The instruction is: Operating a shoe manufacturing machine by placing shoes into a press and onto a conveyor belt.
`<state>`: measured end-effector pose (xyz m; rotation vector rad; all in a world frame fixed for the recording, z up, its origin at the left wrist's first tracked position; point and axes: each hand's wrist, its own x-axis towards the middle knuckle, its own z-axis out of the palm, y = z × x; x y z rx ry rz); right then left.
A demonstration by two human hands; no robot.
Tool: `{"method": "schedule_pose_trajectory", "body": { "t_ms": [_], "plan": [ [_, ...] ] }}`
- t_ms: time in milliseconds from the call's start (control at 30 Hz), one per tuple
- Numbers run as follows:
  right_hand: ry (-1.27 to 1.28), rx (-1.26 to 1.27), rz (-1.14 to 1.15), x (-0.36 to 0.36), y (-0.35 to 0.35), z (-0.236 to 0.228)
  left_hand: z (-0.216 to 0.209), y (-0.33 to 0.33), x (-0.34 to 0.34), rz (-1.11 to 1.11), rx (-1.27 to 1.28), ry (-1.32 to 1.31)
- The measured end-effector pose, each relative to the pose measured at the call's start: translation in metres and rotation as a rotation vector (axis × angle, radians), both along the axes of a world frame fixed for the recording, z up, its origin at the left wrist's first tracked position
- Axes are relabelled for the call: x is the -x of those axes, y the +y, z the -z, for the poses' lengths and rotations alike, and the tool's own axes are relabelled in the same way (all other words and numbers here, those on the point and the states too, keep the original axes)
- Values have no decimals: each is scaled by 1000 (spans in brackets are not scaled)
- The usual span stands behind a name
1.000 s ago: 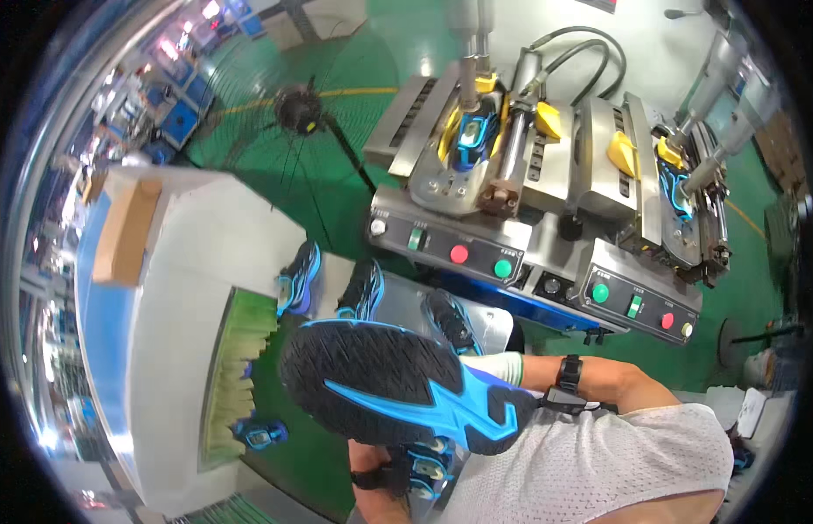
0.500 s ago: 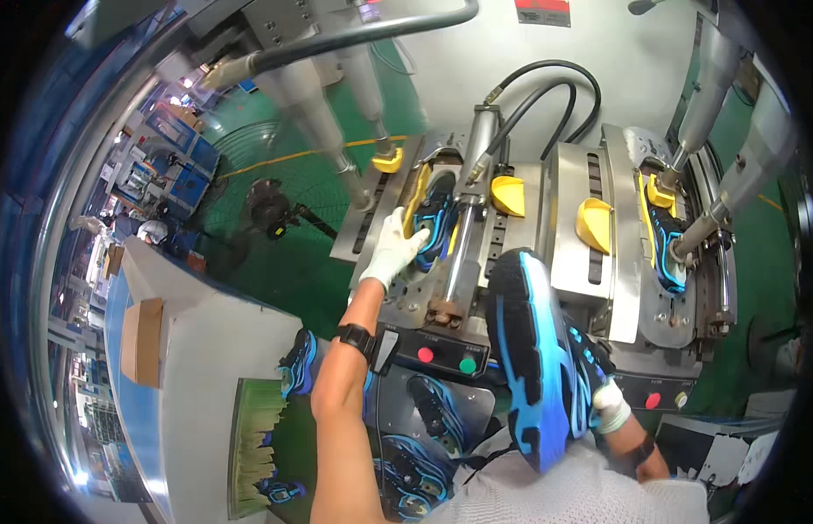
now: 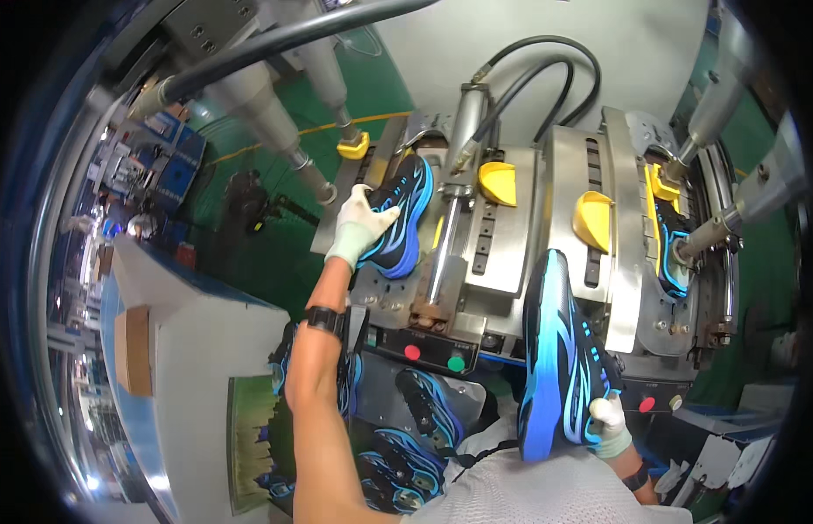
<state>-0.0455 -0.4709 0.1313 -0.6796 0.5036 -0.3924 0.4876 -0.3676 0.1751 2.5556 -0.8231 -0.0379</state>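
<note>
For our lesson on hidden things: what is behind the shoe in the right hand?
Behind the shoe, a control panel shows to its right, with a red button. What the shoe covers cannot be seen.

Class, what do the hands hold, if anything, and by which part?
Left hand: black, blue-soled sports shoe, by its upper. Right hand: similar shoe, by its heel end.
</note>
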Motion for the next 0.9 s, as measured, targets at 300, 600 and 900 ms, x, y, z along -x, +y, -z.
{"method": "schedule_pose_trajectory", "body": {
  "t_ms": [300, 600, 900],
  "plan": [
    [5, 71, -254, -187, 7, -23, -20, 219, 201, -332, 533, 253],
    [342, 404, -174, -458, 7, 39, 152, 348, 341, -878, 261, 215],
    [873, 1225, 35, -545, -16, 89, 227, 300, 365, -915, 100, 384]
  ]
}}
